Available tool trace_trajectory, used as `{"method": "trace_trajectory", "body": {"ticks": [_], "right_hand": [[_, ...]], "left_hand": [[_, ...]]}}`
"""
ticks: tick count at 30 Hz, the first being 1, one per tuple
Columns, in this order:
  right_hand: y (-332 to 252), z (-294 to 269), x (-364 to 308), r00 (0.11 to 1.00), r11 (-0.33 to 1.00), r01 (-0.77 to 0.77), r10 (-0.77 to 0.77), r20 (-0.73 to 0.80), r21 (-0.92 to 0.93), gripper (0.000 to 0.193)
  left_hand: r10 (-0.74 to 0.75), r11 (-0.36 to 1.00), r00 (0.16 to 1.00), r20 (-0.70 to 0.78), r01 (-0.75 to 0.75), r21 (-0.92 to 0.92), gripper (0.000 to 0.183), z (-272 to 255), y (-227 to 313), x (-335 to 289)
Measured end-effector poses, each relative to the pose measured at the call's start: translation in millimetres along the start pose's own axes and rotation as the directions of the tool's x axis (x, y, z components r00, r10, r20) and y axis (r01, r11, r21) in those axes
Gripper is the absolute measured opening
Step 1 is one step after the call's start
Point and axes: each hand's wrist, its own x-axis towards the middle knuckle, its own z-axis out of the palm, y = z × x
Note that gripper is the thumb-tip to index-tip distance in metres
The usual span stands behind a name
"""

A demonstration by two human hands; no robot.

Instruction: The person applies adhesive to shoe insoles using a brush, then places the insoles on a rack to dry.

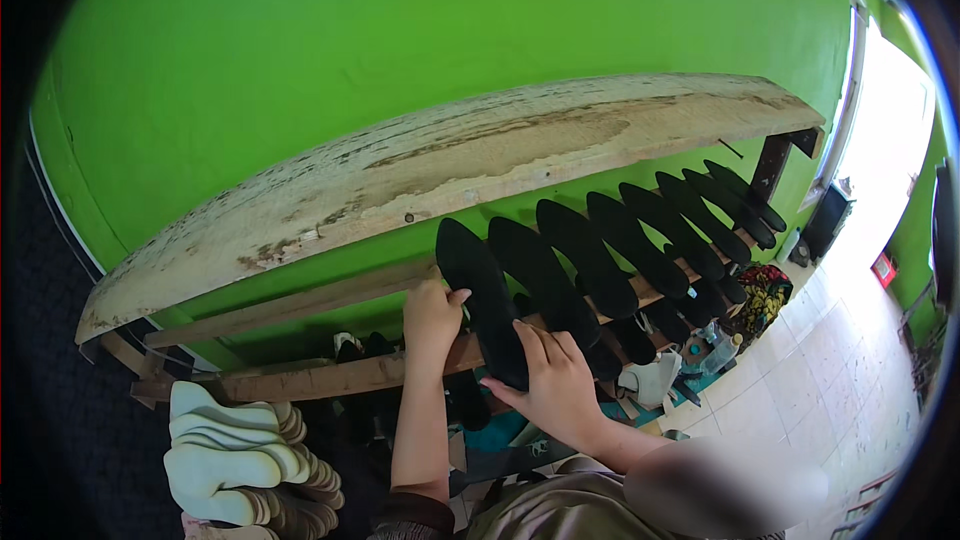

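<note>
A black shoe insole [476, 270] with a pointed toe leans across the wooden rails, its toe end up. My left hand [434, 318] is closed at its left edge, the thumb pressed near the middle of the sole. Lower down, my right hand [553, 380] grips the rounded heel end, with the thumb on one side and the fingers on the other. Just to the right, another black insole [545, 285] stands in the same slant, first of a row of several like it. Part of the held insole's heel is hidden behind my right hand.
Above the row runs a worn wooden plank [450, 155] along the green wall [400, 30]. Cream insoles [225, 460] are stacked at lower left. Beneath the lower rail [350, 375] lie a white shoe [652, 380], a plastic bottle [722, 352] and patterned cloth [765, 300]. A bright doorway [885, 140] stands right.
</note>
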Motion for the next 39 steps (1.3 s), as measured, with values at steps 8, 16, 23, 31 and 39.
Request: {"method": "trace_trajectory", "body": {"ticks": [8,16,23,31,39], "right_hand": [[-2.3,-0.1,9.1,0.998,0.997,0.024,-0.02,0.059,-0.071,0.072],[-5.3,1.8,12.4,0.998,0.995,-0.02,0.026,0.063,-0.102,0.072],[-8.9,-7.2,8.4,0.999,0.998,-0.03,0.032,0.038,-0.064,0.066],[-4.9,-30.6,-16.9,0.998,0.999,-0.043,0.043,-0.053,0.012,0.05],[-22.2,-58.9,-75.4,0.998,0.982,0.059,-0.06,-0.003,0.18,0.024]], "left_hand": [[-0.065,0.995,0.998,0.011,0.064,0.074,0.031,-4.9,10.8,-7.5],[-0.09,0.992,0.995,0.032,0.087,0.09,0.032,-6.1,20.7,-6.4],[-0.085,0.995,0.996,-0.03,0.086,0.04,0.025,-16.7,24.2,-16.9],[0.141,0.99,0.915,-0.378,-0.126,0.064,0.016,-31.7,24.0,-92.8],[-0.089,0.984,0.858,-0.507,0.153,0.087,0.012,-53.6,30.2,-233.0]]}}
